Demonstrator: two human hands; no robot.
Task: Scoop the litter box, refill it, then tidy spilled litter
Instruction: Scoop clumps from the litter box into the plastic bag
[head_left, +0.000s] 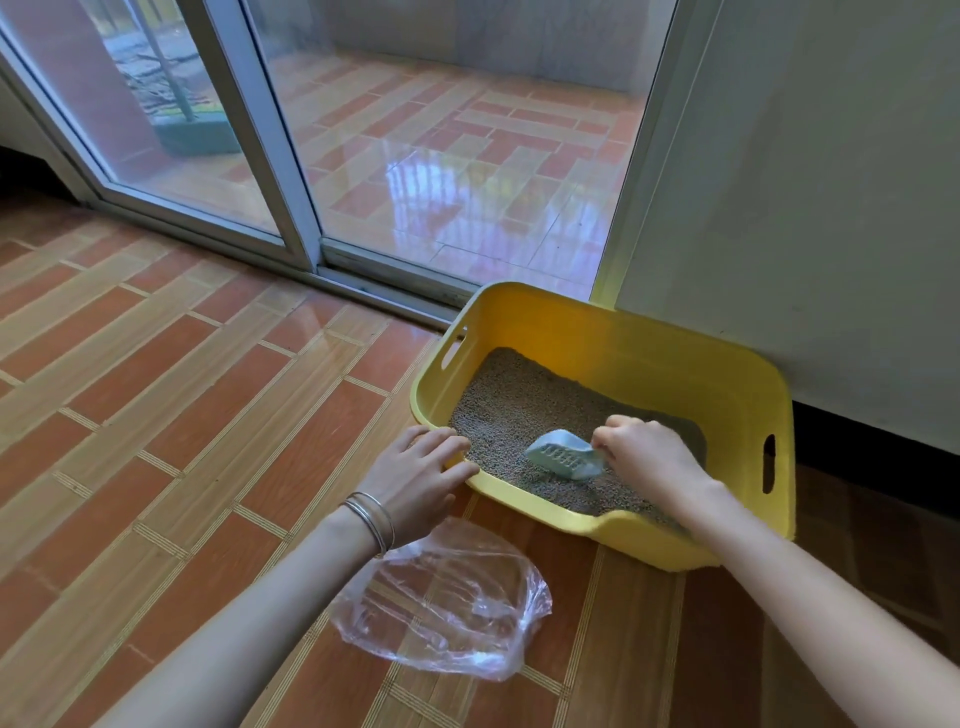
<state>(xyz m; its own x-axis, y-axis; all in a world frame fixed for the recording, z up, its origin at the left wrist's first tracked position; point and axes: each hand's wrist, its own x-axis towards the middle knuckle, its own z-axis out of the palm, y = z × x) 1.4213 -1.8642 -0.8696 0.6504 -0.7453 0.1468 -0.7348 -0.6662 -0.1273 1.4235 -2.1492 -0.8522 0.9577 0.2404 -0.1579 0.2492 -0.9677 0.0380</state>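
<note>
A yellow litter box (737, 395) sits on the tiled floor against the wall, holding grey-brown litter (519, 405). My right hand (647, 457) grips the handle of a pale blue slotted scoop (563, 457), whose head lies on the litter near the box's front. My left hand (415, 478) rests on the box's near left rim, its fingers laid over the edge. A clear plastic bag (447, 603) lies crumpled on the floor just in front of the box, below my left wrist.
A sliding glass door (363, 156) with a metal track runs behind the box, with a tiled balcony beyond. A white wall (831, 208) with a dark skirting stands to the right. Tiled floor (156, 389) spreads to the left.
</note>
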